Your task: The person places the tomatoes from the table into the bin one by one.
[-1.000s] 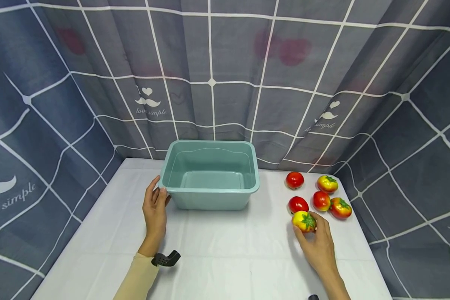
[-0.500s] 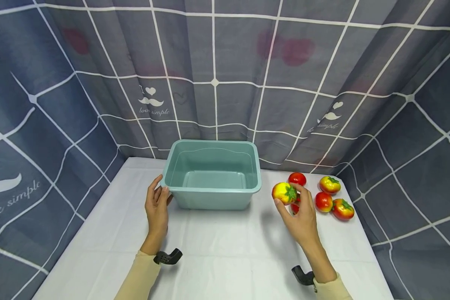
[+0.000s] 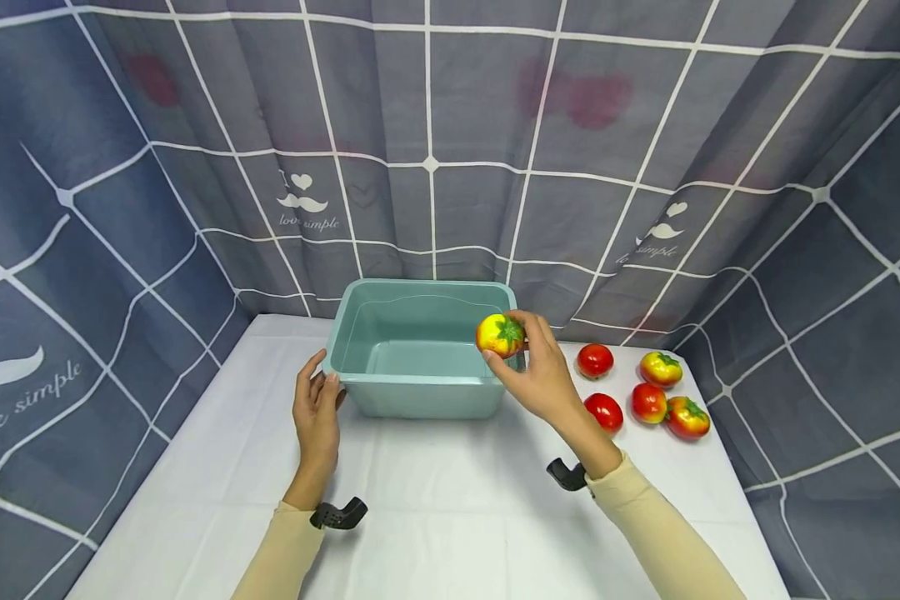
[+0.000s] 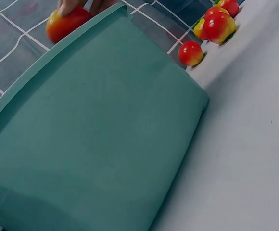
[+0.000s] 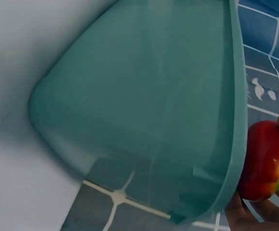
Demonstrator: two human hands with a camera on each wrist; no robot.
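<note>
My right hand (image 3: 537, 372) pinches a yellow-and-red tomato (image 3: 498, 335) with a green leafy top, holding it over the right end of a green plastic bin (image 3: 420, 398). In the right wrist view the same tomato (image 5: 262, 161) shows mostly red, beside the bin's rim. At the bin's front left corner, my left hand (image 3: 317, 421) holds the edge, thumb in front and fingers along the side. No tomato shows inside the bin.
Several more tomatoes lie to the right on the white-covered table (image 3: 450, 517): a red tomato (image 3: 595, 361), another red tomato (image 3: 604, 412) partly behind my right wrist, and a cluster with a yellow-red tomato (image 3: 687, 417). A grey checked curtain (image 3: 465, 208) surrounds the table.
My right hand has lifted the yellow-and-red tomato from among the others and carried it left and away from me to above the bin. My left hand stays at the bin's corner.
</note>
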